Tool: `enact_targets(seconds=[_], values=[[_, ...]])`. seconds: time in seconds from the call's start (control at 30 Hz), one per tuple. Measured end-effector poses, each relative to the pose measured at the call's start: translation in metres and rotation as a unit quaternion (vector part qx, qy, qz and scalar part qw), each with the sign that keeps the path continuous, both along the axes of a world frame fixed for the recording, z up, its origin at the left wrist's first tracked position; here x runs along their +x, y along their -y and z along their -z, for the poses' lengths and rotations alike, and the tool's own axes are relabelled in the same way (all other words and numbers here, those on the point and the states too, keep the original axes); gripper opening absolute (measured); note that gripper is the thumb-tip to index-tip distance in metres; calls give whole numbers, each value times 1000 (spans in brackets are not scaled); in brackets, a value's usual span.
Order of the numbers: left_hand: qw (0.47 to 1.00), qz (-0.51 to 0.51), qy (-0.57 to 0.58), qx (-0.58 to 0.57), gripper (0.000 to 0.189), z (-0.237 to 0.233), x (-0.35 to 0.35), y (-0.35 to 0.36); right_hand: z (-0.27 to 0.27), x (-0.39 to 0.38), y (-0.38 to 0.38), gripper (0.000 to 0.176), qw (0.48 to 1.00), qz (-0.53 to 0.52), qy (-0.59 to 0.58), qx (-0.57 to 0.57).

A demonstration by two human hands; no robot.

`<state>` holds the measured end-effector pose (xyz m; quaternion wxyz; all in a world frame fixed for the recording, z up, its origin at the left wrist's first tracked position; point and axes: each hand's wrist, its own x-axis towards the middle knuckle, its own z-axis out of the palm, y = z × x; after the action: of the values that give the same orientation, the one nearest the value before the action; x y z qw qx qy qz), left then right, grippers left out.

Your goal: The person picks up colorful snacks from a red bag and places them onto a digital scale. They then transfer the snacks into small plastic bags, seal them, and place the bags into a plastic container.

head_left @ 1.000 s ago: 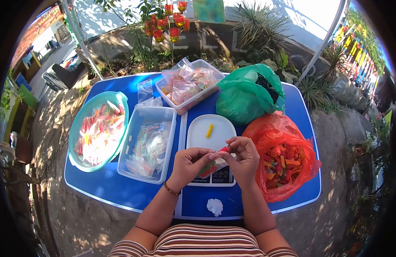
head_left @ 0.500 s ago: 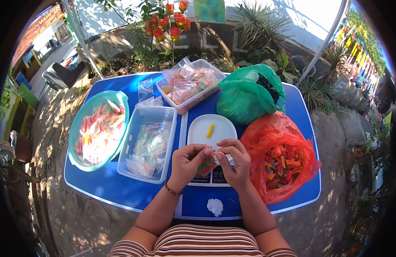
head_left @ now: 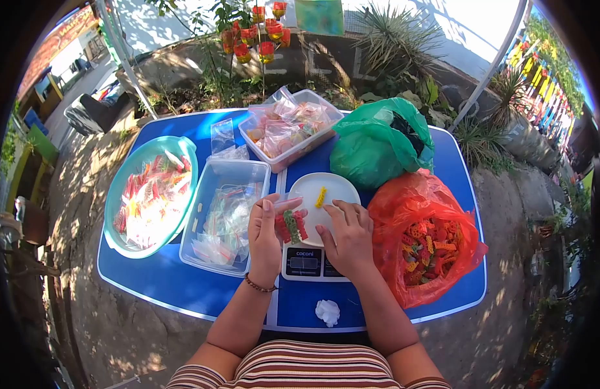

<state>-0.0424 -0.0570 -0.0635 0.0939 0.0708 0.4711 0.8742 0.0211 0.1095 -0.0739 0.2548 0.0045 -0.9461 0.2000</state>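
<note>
My left hand (head_left: 266, 236) pinches the top of a small clear bag (head_left: 291, 223) with red and green pieces inside, held over the left side of the white scale (head_left: 313, 264). Over the scale's right side is my right hand (head_left: 349, 241), its fingers apart and nothing in them, the fingertips near a yellow piece (head_left: 321, 197) that lies on the white plate (head_left: 301, 187). A red plastic bag (head_left: 390, 214) full of red, orange and yellow pieces stands right of my right hand.
Left on the blue table (head_left: 151, 282) are a turquoise basin (head_left: 112, 223) of filled bags and a clear box (head_left: 186, 249) of small bags. Behind stand another box (head_left: 278, 163) of filled bags and a green plastic bag (head_left: 361, 152). Crumpled white tissue (head_left: 327, 312) lies in front.
My hands have moved apart. The right hand has let go of the small bag and opened over the plate, while the left hand has shifted left with the bag.
</note>
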Motion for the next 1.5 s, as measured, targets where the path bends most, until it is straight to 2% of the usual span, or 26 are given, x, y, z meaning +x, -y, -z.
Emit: enact_targets(seconds=[0.17, 0.43, 0.57, 0.73, 0.93, 1.13, 1.23, 1.33, 1.5], values=[[999, 39, 21, 32, 45, 3, 0, 0, 1, -10, 15, 44, 992, 34, -8, 120], [997, 75, 22, -28, 28, 4, -1, -3, 5, -2, -3, 27, 998, 39, -34, 33], [992, 72, 99, 40, 30, -2, 2, -3, -6, 0, 0, 25, 996, 60, -39, 44], [977, 101, 139, 129, 35, -1, -3, 0, 7, -4, 1, 27, 996, 29, -78, 39], [985, 125, 108, 44, 34, 0, -3, -1, -5, 0, 2, 26, 997, 39, -59, 33], [985, 109, 122, 59, 33, 5, -3, -3, 4, -3, 2, 22, 995, 23, -91, 33], [969, 115, 178, 129, 34, -1, -2, -2, 5, -3, 1, 21, 996, 20, -84, 30], [968, 112, 187, 121, 34, -8, -1, -3, 0, -1, 1, 19, 997, 26, -73, 7], [986, 139, 88, 36, 28, 1, 2, -1, 5, -1, -1, 23, 993, 1, -70, -91]])
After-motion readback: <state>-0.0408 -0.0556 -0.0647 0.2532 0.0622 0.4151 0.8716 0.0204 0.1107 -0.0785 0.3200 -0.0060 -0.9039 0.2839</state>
